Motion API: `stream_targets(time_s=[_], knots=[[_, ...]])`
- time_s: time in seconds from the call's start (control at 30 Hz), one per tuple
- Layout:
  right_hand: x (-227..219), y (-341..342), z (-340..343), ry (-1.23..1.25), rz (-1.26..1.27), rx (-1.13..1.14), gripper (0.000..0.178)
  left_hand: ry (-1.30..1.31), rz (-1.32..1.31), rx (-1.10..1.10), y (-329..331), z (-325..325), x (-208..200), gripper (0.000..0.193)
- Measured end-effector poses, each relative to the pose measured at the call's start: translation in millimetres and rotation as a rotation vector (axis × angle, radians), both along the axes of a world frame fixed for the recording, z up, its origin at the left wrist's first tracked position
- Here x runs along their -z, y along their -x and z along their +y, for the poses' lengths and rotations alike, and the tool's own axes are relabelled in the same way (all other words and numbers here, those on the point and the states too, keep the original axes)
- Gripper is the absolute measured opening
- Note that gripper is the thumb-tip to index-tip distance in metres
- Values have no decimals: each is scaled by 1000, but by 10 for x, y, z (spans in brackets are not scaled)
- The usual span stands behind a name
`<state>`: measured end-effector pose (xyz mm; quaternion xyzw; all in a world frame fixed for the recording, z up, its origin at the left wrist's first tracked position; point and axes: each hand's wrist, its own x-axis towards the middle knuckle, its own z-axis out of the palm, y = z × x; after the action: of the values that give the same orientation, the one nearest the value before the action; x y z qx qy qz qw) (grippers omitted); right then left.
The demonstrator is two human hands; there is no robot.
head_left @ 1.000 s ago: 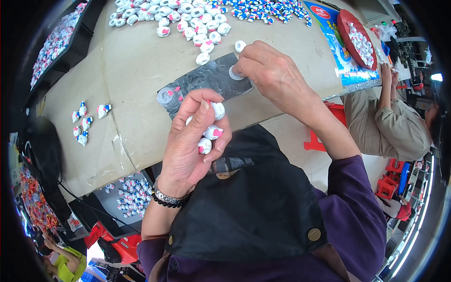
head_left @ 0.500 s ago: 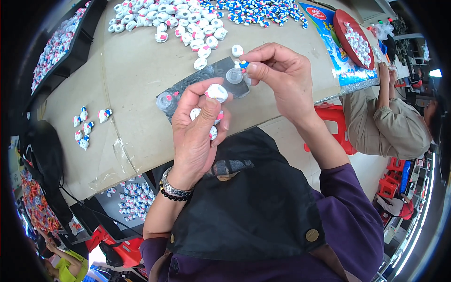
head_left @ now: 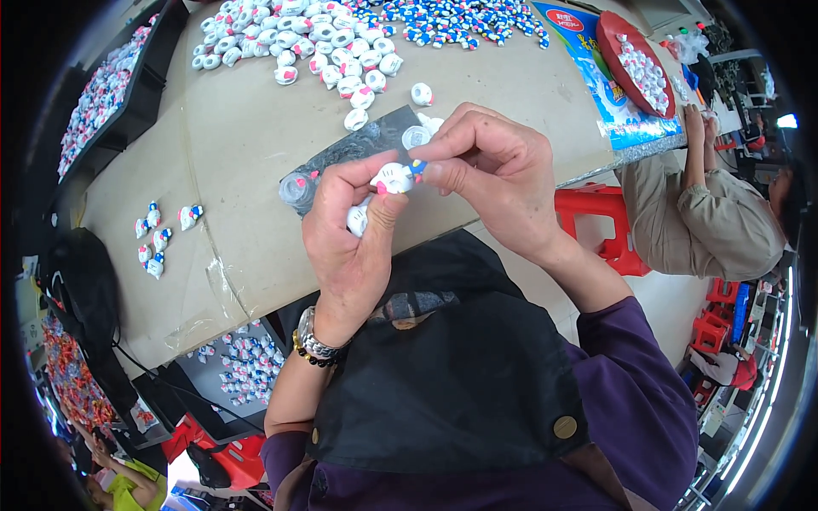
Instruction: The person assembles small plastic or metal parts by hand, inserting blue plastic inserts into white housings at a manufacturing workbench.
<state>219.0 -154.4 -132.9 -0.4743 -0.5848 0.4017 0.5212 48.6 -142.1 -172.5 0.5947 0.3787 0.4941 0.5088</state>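
Note:
My left hand point(head_left: 341, 255) pinches a white toy figure head point(head_left: 392, 178) with a pink bow between thumb and fingers. Another white head point(head_left: 357, 221) is tucked lower in the same hand. With thumb and forefinger, my right hand point(head_left: 507, 179) grips a small blue toy body point(head_left: 417, 168) against the side of the pinched head; whether it is seated there I cannot tell. Beyond my hands lies a dark mat point(head_left: 345, 153) bearing a clear round dish point(head_left: 415, 137) at its right end and another clear dish point(head_left: 296, 188) with pink bits at its left.
White heads point(head_left: 294, 34) and blue bodies point(head_left: 464, 21) are heaped at the far side. Several joined figures point(head_left: 162, 238) lie at left, near a filled black tray point(head_left: 128, 111). A red plate point(head_left: 607, 43) stands far right. A person point(head_left: 724, 204) sits beyond a red stool point(head_left: 601, 223).
My right hand has moved left and down from beside the clear dish, bringing the blue body to the head. The head in my left fingers has turned, showing its other side.

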Motion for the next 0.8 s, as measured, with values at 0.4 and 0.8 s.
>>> stream_targets(time_s=[0.4, 0.8], knots=[[-68, 145, -98, -220, -192, -52, 11, -599, 301, 30, 221, -2, -208, 26], [178, -897, 1031, -374, -953, 408, 28, -89, 450, -425, 1138, 278, -174, 22]])
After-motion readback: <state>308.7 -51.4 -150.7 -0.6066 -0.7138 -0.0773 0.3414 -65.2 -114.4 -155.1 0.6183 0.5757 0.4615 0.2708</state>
